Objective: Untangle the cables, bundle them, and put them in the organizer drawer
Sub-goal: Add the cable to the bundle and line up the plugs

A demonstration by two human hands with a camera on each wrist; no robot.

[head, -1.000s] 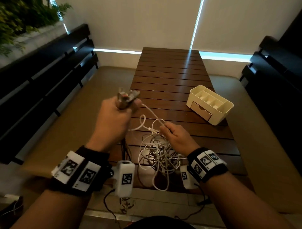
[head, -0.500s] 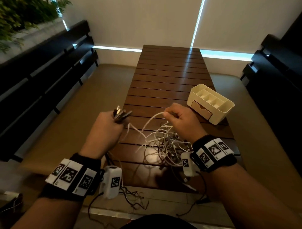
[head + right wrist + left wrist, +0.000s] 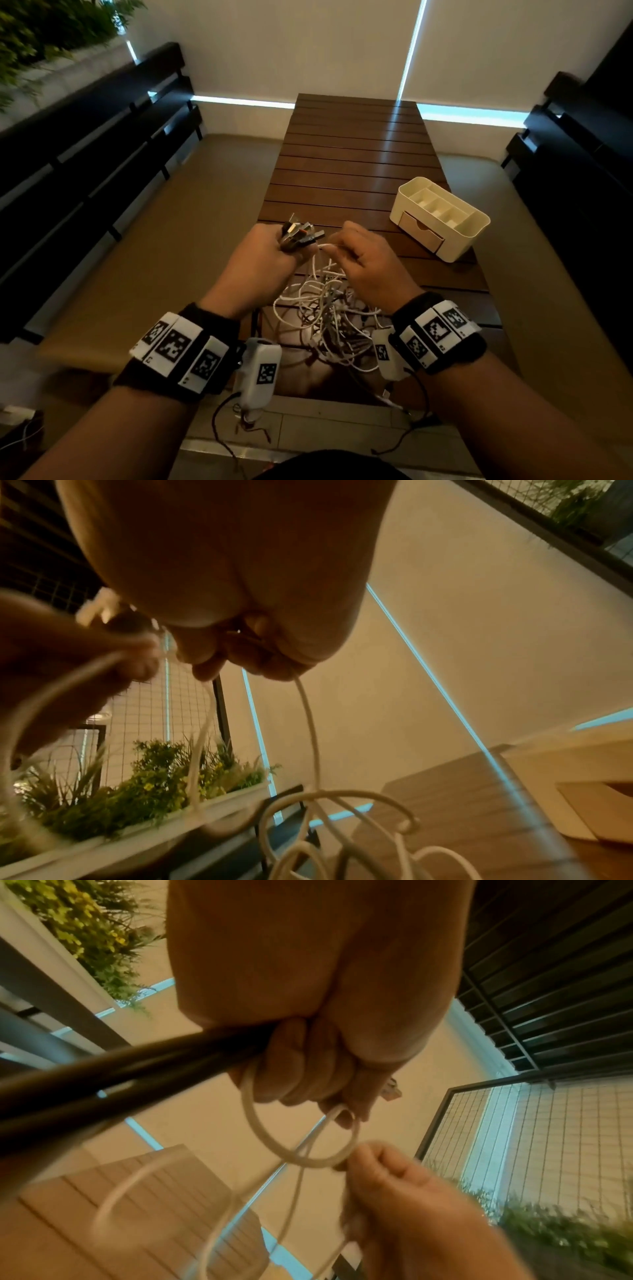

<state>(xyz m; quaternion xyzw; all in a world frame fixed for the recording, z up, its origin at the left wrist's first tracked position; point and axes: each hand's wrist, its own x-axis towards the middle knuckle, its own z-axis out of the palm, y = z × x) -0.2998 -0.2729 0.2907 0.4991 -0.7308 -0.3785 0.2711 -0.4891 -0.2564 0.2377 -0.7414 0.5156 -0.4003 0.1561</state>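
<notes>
We see the left hand fisted around a bunch of cable plugs, metal connector ends sticking up out of the top of the fist. Left wrist view confirms it: fingers curled tight, dark cables running out one side, a white loop hanging below the knuckles. The right hand sits just beside the left, thumb and forefinger pinching a white cable end right next to the plugs; other fingers loosely curled. Right wrist view shows a white cable dropping from the pinched fingertips down into the pile.

The tangle of cables, mostly white with some darker strands, hangs from both hands and lies on the near end of the slatted wooden table. The cream organizer stands on the table's right side, well apart from the tangle, top compartments open upward, its small drawer pushed in.

Dark benches on both sides, a plant top left. Both wrists wear marker bands.
</notes>
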